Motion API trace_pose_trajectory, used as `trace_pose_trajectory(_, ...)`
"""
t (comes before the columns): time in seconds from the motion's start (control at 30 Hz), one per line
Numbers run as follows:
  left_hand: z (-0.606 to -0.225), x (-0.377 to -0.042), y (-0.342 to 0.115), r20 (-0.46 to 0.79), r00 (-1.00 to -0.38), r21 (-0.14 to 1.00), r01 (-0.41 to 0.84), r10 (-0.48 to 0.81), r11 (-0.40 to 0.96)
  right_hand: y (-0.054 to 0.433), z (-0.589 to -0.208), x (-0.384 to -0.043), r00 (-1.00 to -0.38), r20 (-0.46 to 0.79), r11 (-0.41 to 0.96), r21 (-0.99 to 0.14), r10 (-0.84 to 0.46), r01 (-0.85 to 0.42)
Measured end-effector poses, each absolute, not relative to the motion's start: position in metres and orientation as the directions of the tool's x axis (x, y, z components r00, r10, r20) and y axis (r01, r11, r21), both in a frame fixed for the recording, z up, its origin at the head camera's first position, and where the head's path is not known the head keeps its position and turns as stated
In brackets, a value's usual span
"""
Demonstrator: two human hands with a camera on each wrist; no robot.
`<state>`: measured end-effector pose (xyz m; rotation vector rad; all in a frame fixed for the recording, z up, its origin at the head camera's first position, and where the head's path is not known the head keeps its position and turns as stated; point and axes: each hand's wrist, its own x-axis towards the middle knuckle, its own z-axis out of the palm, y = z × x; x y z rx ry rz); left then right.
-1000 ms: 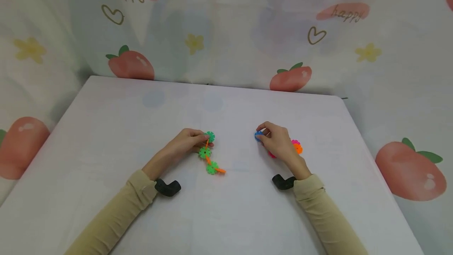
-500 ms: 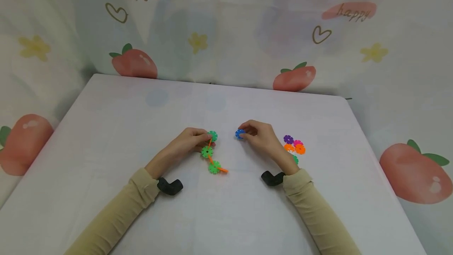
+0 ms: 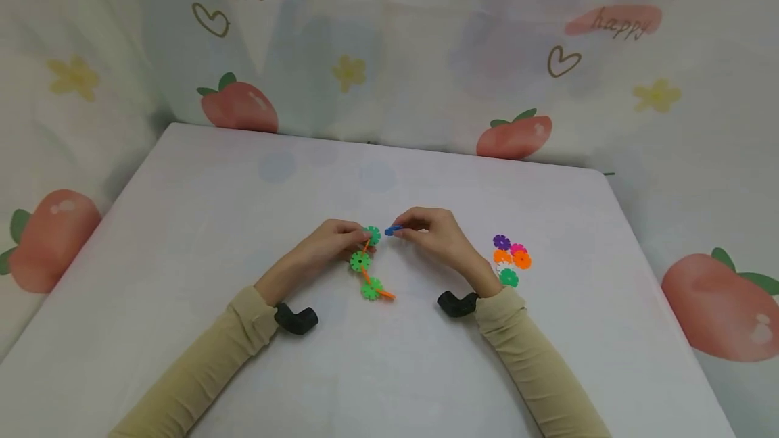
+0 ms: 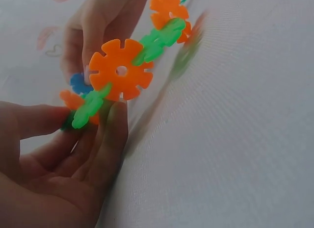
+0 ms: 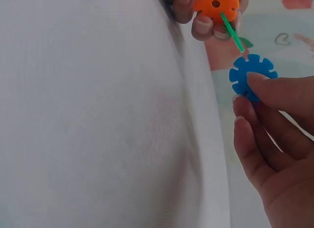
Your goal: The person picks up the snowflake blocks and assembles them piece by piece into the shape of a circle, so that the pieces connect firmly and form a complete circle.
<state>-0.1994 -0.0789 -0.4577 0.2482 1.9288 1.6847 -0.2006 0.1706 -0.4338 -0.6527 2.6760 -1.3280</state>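
My left hand (image 3: 333, 242) pinches the far end of a chain of notched plastic discs, green (image 3: 360, 261) and orange (image 4: 121, 70) by turns, slotted edge to edge. The chain hangs toward the front, its last orange disc (image 3: 386, 295) close over the table. Facing it, my right hand (image 3: 433, 232) pinches a blue notched disc (image 5: 252, 77) between thumb and fingers. In the head view this disc is turned edge-on, just right of the chain's top green disc (image 3: 373, 235). In the right wrist view its notched rim is right at the tip of that green disc.
Loose notched discs lie in a cluster to the right, beside my right forearm: purple (image 3: 502, 242), pink (image 3: 518, 249), orange (image 3: 522, 260), white and green (image 3: 508, 278). The white-covered table (image 3: 389, 370) ends at a printed cloth (image 3: 414, 86) behind.
My right hand has moved left from the loose discs to the chain, carrying the blue disc and turning it edge-on. The loose discs have come into full view. My left hand keeps its grip.
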Motion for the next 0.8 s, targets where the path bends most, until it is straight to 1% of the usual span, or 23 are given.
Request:
trace_pose_trajectory(0.37, -0.457, -0.200, -0.077, -0.268, -0.821, 0.961, -0.192, 0.504, 0.199, 0.163, -0.440, -0.199, -0.886, 0.181, 0.479, -0.786, -0.426, -0.391)
trace_pose_trajectory(0.57, -0.459, -0.199, -0.078, -0.270, -0.817, 0.960, -0.186, 0.510, 0.210, 0.162, -0.441, -0.198, -0.885, 0.198, 0.494, -0.768, -0.421, -0.407)
trace_pose_trajectory(0.8, -0.459, -0.194, -0.078, -0.256, -0.827, 0.964, -0.178, 0.500, 0.200, 0.159, -0.439, -0.193, -0.869, 0.257, 0.489, -0.743, -0.423, -0.458)
